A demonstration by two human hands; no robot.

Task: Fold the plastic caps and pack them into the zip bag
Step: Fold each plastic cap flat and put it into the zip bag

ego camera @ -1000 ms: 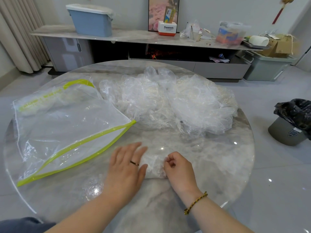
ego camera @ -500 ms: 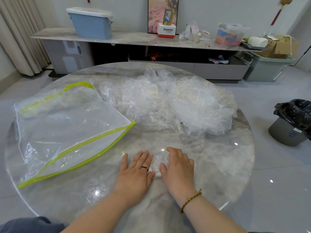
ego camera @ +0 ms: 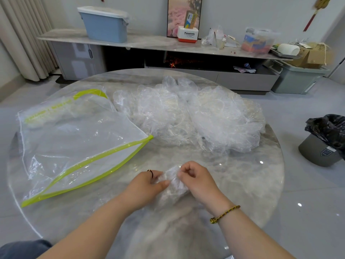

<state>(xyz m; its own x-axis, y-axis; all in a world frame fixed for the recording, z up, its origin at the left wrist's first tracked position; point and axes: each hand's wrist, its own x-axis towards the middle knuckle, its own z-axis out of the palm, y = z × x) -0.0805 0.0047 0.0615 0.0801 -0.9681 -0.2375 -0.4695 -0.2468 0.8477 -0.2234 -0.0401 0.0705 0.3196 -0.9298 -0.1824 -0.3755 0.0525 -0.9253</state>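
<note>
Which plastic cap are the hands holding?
The small bunched cap between left hand and right hand; the others lie loose in the pile behind.

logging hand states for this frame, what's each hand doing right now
Left hand: closed, pinching the folded plastic cap.
Right hand: closed, fingers curled on the same cap.

Bright, even light; wide-angle edge distortion

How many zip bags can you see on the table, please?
1: the zip bag lies on the left of the table, beside the cap pile; others may be hidden under that pile.
</note>
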